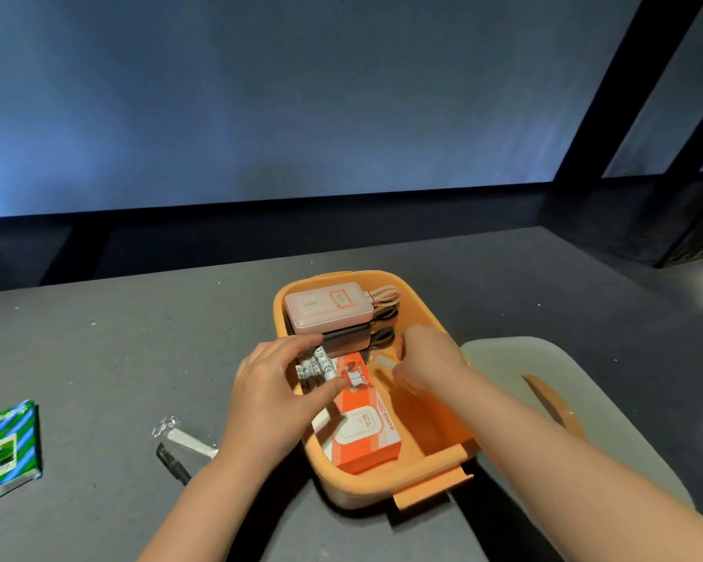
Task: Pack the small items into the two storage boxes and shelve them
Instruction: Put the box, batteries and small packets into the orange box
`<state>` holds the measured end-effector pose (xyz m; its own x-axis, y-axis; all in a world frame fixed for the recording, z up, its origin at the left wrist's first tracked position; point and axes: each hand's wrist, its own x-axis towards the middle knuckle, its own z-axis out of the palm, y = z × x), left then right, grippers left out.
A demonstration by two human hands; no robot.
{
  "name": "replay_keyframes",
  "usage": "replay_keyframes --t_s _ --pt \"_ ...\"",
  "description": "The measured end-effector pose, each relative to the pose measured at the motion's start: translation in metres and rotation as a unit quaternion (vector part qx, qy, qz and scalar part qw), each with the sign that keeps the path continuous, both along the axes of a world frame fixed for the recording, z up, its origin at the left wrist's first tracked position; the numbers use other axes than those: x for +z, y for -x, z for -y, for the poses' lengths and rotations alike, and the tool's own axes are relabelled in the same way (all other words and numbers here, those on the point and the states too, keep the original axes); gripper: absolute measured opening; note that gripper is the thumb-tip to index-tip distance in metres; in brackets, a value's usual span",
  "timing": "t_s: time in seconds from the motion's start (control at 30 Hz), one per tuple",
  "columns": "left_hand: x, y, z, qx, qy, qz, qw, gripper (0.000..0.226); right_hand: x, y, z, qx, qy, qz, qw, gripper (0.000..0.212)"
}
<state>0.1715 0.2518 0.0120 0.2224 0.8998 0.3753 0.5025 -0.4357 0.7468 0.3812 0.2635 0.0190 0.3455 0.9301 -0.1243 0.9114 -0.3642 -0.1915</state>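
The batteries (317, 365), a small cluster of white cylinders with dark printed markings, sit pinched between the thumb and curled fingers of the left hand (277, 383), just above the near-left part of the orange storage box (435, 460). They look rigid, smooth and fairly dense for their size, so they would likely roll or slip apart if released loosely; a judgement from their shape is that they are best held across their sides as a bundle and set down low, against a wall of the box or beside the packet. Below them lies an orange-and-white wipes packet (362, 427) with a white flap lid, probably soft and yielding, flat on the box floor. At the far end of the box a pale pink power bank (327, 308) rests on top of a dark one (348, 338), with looped cables (384, 318) to their right. The right hand (427, 365) reaches into the right side of the box with fingers curled around a small pale object (384, 363); what it is cannot be told. To the right of the box lies a translucent white lid (544, 358) with an orange strap (552, 403). On the grey table (98, 358), left of the box, are a white cable in a clear wrapper (187, 440) and a black plug (171, 462), and at the far left edge a green-and-blue patterned packet (5, 452). Packing appears to be well under way.
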Motion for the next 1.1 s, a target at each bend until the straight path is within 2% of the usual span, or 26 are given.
replay_keyframes --t_s 0.13,0.33,0.4,0.47,0.53,0.6,0.67,0.7,0.8,0.9,1.03,1.1 --pt "-0.006 0.001 -0.005 -0.002 -0.002 -0.009 1.000 0.059 -0.021 0.003 -0.019 0.006 0.082 -0.001 0.997 0.010" --pt "-0.010 -0.001 -0.010 -0.006 -0.008 -0.023 1.000 0.061 -0.038 -0.002 -0.024 0.042 0.183 -0.012 0.982 0.020" --pt "-0.010 -0.002 -0.011 -0.008 -0.006 -0.023 1.000 0.061 -0.032 0.000 -0.023 0.049 0.186 0.003 0.981 0.019" --pt "-0.010 -0.002 -0.010 -0.006 -0.003 -0.018 1.000 0.060 -0.018 0.002 -0.018 0.054 0.122 0.020 0.991 0.012" --pt "-0.008 -0.003 -0.009 -0.001 0.004 -0.013 1.000 0.058 0.002 0.006 -0.007 0.047 -0.012 -0.067 0.997 0.009" --pt "-0.007 -0.005 -0.008 0.000 0.013 -0.012 1.000 0.056 0.020 0.017 0.008 0.049 -0.099 -0.258 0.960 0.009" --pt "-0.009 -0.010 -0.008 -0.002 0.013 -0.015 1.000 0.056 0.029 0.032 0.021 0.061 -0.071 -0.404 0.910 0.007" --pt "-0.010 -0.012 -0.008 -0.003 0.006 -0.017 1.000 0.055 0.027 0.038 0.025 0.065 -0.057 -0.431 0.898 0.011" --pt "-0.014 -0.016 -0.007 0.000 -0.004 -0.020 1.000 0.053 0.017 0.044 0.027 0.043 -0.070 -0.423 0.902 0.021" --pt "-0.015 -0.015 -0.006 0.005 0.004 -0.010 1.000 0.055 0.009 0.039 0.021 0.016 -0.078 -0.410 0.908 0.018" --pt "-0.023 -0.002 -0.005 0.037 -0.010 0.012 0.999 0.036 0.001 0.032 0.003 0.017 -0.066 -0.250 0.966 0.012" --pt "-0.030 0.006 -0.003 0.055 -0.006 0.032 0.998 0.025 -0.003 0.033 -0.005 0.015 -0.038 -0.203 0.978 0.009"
